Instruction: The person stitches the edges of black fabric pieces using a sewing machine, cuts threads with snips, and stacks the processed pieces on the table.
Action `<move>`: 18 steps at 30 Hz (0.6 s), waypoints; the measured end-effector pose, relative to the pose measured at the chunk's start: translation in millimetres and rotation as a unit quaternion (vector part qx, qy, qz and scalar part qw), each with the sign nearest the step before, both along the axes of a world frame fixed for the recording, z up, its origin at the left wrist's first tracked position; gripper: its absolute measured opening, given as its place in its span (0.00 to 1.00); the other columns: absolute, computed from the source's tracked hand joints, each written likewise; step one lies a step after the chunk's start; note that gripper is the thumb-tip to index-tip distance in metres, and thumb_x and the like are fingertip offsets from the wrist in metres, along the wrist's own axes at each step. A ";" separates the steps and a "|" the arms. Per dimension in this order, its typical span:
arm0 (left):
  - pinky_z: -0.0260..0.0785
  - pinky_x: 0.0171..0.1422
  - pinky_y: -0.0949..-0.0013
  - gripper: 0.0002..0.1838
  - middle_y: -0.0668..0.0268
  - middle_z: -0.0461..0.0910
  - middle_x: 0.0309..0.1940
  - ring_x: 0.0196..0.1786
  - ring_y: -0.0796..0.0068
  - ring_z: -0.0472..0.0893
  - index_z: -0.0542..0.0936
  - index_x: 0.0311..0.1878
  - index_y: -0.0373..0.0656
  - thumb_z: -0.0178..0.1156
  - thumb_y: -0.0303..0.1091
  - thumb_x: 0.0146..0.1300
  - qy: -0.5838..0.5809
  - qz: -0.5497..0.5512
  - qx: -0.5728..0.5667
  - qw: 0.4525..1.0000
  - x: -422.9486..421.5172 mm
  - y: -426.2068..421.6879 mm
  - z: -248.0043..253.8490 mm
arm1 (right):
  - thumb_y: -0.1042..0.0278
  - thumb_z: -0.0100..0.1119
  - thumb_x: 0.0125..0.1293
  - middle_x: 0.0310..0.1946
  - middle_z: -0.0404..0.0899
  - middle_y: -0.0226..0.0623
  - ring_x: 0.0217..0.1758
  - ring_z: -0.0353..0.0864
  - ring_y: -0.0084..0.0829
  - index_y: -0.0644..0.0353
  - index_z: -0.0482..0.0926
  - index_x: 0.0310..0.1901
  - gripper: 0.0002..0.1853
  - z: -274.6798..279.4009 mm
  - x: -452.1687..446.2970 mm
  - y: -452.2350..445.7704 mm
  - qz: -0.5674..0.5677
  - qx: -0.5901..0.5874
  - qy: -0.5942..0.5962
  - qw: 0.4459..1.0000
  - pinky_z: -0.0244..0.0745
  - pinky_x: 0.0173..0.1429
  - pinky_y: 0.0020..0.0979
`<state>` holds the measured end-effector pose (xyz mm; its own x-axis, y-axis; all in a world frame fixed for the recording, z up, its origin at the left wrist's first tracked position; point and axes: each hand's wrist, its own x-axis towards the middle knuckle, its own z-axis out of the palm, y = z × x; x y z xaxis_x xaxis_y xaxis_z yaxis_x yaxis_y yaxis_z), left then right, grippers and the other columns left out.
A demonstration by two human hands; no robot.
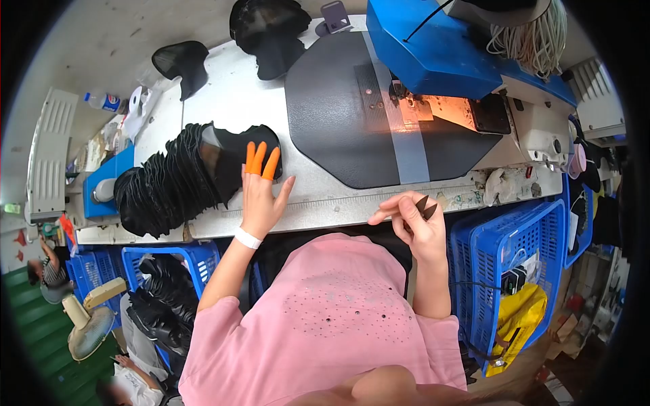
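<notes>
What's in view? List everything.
Table: one, whitish, centre
Sewing machine: one, blue, upper right
Mat: one, dark, on table
Stacked pieces: many, black, table left
Loose pieces: several, black, far edge
Phone: one, black, by machine
Stand: one, purple, far edge
Bottle: one, clear, left
Baskets: several, blue, both sides
Bag: one, yellow, right basket
Fan: one, beige, lower left
Cords: many, pale, upper right
People: two, mixed clothing, left
Left hand: one, orange-fingered, on stacked pieces
Right hand: one, bare, holding dark tool

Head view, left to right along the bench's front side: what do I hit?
Pale slatted panel → ridged stack of thin black pieces → left hand with orange covers on three fingers → right hand gripping a dark pointed tool → blue perforated plastic basket with a yellow bag.
</notes>
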<state>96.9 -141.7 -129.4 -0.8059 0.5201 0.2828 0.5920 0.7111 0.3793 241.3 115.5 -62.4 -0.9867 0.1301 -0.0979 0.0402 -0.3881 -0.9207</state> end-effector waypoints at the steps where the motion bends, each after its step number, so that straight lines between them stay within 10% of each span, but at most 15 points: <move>1: 0.50 0.75 0.43 0.29 0.49 0.66 0.68 0.75 0.44 0.58 0.72 0.66 0.38 0.64 0.40 0.65 -0.007 -0.008 0.028 1.000 2.0 2.2 2.3 | 0.59 0.49 0.77 0.34 0.87 0.48 0.12 0.61 0.12 0.67 0.83 0.41 0.18 0.3 -0.3 -0.2 -0.002 -0.010 -0.003 1.000 0.53 0.17 0.16; 18: 0.59 0.72 0.50 0.19 0.52 0.73 0.62 0.70 0.45 0.66 0.79 0.57 0.42 0.63 0.30 0.62 -0.103 -0.070 0.088 0.988 26.9 27.2 -35.7 | 0.55 0.46 0.77 0.39 0.86 0.54 0.14 0.69 0.17 0.75 0.80 0.50 0.25 31.0 11.3 5.7 0.028 -0.116 0.020 0.993 0.60 0.20 0.18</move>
